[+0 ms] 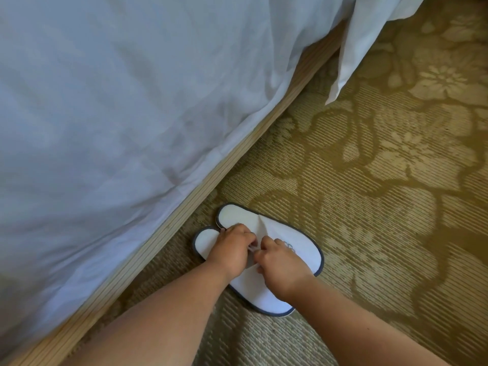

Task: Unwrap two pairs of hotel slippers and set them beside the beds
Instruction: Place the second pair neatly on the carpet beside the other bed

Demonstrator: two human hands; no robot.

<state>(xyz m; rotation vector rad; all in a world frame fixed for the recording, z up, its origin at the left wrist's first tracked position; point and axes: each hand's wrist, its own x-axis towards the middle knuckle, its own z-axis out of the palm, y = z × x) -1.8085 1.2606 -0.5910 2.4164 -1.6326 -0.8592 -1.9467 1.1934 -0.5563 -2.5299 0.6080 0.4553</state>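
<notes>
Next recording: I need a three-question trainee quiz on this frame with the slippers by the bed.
1. True or false: the white slippers with navy trim lie on the white bed sheet.
2. Which pinches at the slippers: A) only the left hand, B) only the right hand, C) both?
3. Fill in: the bed frame beside the slippers is pale ____.

Key: 1 false, they lie on the olive floral carpet; 2 C; 3 wood.
</notes>
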